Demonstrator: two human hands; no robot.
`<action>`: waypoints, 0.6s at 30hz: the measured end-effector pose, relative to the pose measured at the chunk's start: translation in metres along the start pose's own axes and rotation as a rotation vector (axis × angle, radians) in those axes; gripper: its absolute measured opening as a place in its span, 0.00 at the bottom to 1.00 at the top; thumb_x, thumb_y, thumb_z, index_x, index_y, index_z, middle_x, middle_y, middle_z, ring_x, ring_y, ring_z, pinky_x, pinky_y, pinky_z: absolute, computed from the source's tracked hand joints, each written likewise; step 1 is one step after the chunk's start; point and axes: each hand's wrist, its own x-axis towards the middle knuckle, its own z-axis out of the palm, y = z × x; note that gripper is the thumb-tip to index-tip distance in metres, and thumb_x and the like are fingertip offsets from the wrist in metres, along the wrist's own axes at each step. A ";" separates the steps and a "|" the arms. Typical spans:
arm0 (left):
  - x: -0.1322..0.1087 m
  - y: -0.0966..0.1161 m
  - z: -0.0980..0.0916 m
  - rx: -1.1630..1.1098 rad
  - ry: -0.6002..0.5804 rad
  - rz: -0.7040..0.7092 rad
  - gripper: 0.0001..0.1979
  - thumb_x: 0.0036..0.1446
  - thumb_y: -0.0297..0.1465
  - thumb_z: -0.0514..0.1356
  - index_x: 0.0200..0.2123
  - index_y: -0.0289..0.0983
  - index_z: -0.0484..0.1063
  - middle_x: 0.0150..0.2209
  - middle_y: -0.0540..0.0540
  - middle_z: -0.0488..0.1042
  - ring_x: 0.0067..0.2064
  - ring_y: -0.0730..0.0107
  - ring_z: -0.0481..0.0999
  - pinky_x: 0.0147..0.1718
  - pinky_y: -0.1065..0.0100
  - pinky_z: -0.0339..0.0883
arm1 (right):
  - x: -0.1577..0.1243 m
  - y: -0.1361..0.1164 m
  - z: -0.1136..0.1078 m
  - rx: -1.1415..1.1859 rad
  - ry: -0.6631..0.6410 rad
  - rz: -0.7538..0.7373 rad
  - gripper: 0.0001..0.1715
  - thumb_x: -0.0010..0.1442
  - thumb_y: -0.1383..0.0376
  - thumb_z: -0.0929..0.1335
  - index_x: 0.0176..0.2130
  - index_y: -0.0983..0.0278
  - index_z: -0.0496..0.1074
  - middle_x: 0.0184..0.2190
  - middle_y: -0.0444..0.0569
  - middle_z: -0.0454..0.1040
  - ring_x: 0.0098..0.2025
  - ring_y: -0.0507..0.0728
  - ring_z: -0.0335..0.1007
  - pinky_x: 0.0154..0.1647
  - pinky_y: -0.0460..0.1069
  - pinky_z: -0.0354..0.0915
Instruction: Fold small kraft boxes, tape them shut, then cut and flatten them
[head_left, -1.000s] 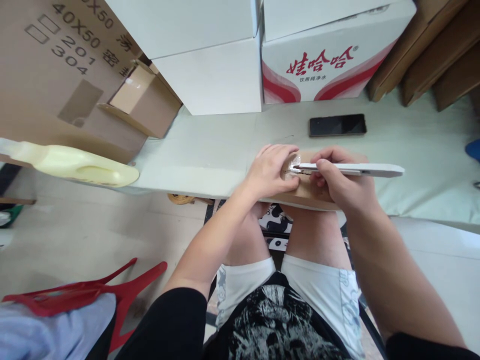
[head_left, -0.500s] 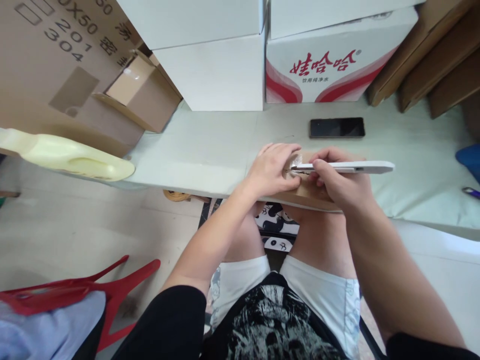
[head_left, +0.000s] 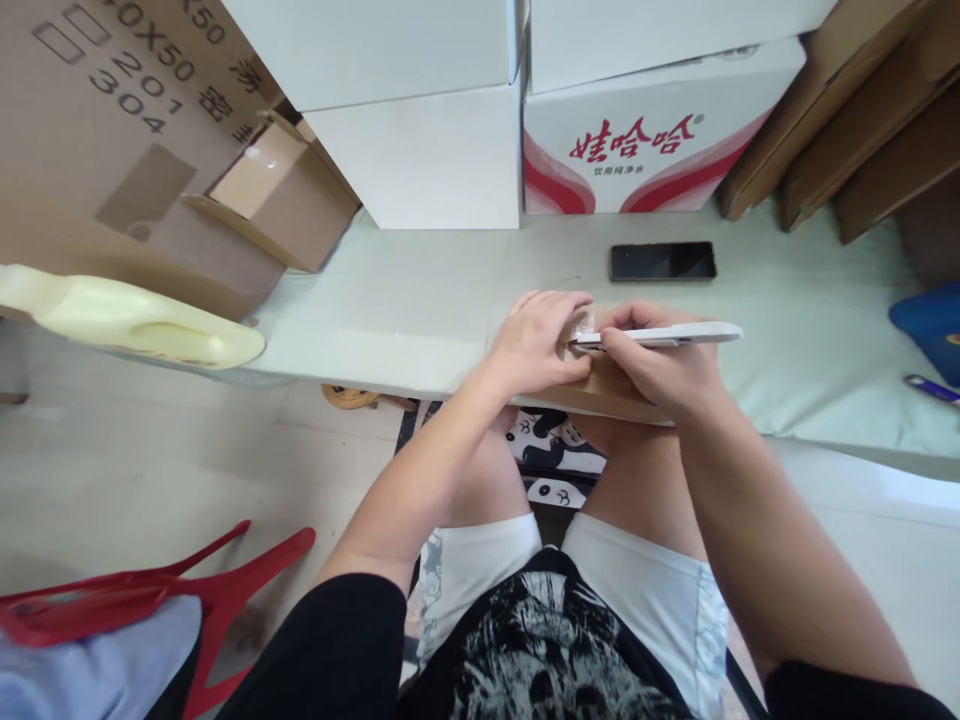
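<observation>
A small brown cardboard box [head_left: 619, 385] lies at the front edge of the cloth-covered table, with clear tape [head_left: 583, 325] on its top. Around the left end of the box, my left hand [head_left: 536, 345] is closed, thumb on the near side and fingers on the far side. My right hand [head_left: 660, 360] grips a white utility knife [head_left: 697, 332], its tip pointing left at the taped surface between my left thumb and fingers. Whether the blade has entered the tape or cardboard, I cannot tell.
A black phone [head_left: 663, 262] lies beyond my hands. White cartons [head_left: 420, 160] and a red-marked carton [head_left: 637, 150] stand behind. At the left are a yellow bottle [head_left: 150, 318] and brown boxes [head_left: 277, 195]. A blue object [head_left: 930, 325] and a purple pen-like item [head_left: 932, 387] lie right.
The knife has shifted left in view with my right hand, its tip now nearer my left palm. My left hand keeps its hold on the box. The whole view has shifted slightly.
</observation>
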 end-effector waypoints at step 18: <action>0.001 0.000 -0.001 -0.003 0.000 0.023 0.25 0.52 0.33 0.66 0.54 0.37 0.71 0.56 0.39 0.79 0.59 0.54 0.76 0.64 0.54 0.64 | 0.000 -0.004 0.002 -0.024 0.057 0.039 0.06 0.48 0.67 0.68 0.22 0.59 0.68 0.17 0.40 0.65 0.22 0.52 0.59 0.24 0.49 0.53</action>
